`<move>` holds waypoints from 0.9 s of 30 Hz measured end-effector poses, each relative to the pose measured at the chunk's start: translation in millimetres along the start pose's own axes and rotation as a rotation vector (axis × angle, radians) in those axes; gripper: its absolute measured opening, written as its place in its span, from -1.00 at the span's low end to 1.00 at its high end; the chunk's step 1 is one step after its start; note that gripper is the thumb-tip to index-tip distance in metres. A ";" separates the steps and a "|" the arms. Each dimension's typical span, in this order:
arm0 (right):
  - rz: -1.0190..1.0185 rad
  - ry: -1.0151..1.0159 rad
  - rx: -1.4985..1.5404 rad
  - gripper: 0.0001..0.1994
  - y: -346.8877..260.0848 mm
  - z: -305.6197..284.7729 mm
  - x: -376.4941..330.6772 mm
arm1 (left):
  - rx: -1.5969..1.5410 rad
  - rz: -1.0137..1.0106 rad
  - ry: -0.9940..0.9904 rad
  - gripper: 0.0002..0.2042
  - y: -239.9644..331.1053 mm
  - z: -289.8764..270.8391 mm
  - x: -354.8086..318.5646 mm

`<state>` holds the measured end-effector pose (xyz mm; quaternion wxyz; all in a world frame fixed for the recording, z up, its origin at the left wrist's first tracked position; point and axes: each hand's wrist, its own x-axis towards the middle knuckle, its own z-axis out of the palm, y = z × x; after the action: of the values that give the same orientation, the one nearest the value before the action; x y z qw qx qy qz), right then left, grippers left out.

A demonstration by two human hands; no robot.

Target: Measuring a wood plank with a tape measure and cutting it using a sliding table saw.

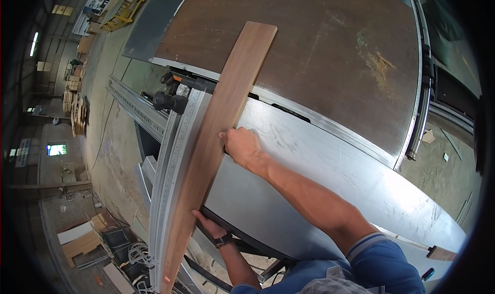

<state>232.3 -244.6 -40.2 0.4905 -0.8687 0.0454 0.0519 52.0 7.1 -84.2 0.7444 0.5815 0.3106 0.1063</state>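
A long reddish-brown wooden board lies slantwise across a silver sliding table, against a metal fence with a scale. Its far end rests on a brown worktop. My right hand is closed at the board's right edge, thumb on top and the other fingers curled. Lower down, my left hand, with a dark watch at its wrist, holds the same edge close to its near end. The left fingers are partly hidden beneath the board.
Black knobs sit on the fence's far end. Sawdust lies on the worktop, and a metal rail runs along its right side. Wood offcuts and cables are on the floor at left. A small wooden block sits at lower right.
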 end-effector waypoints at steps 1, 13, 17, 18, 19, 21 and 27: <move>0.017 -0.025 0.017 -0.50 -0.7 -2.6 -1.0 | 0.001 -0.001 0.001 -0.18 1.6 -4.1 -0.6; 0.010 -0.110 0.025 -0.59 7.2 -20.9 -20.0 | -0.232 -0.068 0.208 -0.43 9.0 -24.0 -3.1; 0.010 -0.122 0.018 -0.63 7.9 -24.2 -23.3 | -0.230 -0.006 0.237 -0.47 4.5 -28.1 -1.9; 0.012 -0.122 0.018 -0.63 9.1 -24.2 -23.2 | -0.226 -0.007 0.242 -0.48 4.0 -26.3 -2.7; 0.001 -0.112 0.016 -0.64 10.3 -24.1 -23.3 | -0.225 -0.008 0.241 -0.48 3.6 -24.2 -2.7; -0.010 -0.104 0.018 -0.64 10.4 -24.1 -23.3 | -0.227 0.001 0.244 -0.50 4.8 -22.4 -2.8; 0.011 -0.111 0.029 -0.66 9.0 -23.9 -23.6 | -0.227 0.048 0.234 -0.48 0.1 -34.2 2.8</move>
<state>208.9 -269.0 -32.3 0.5043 -0.8571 0.0237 0.1021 34.2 35.9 -89.6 0.7613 0.4844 0.3674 0.2255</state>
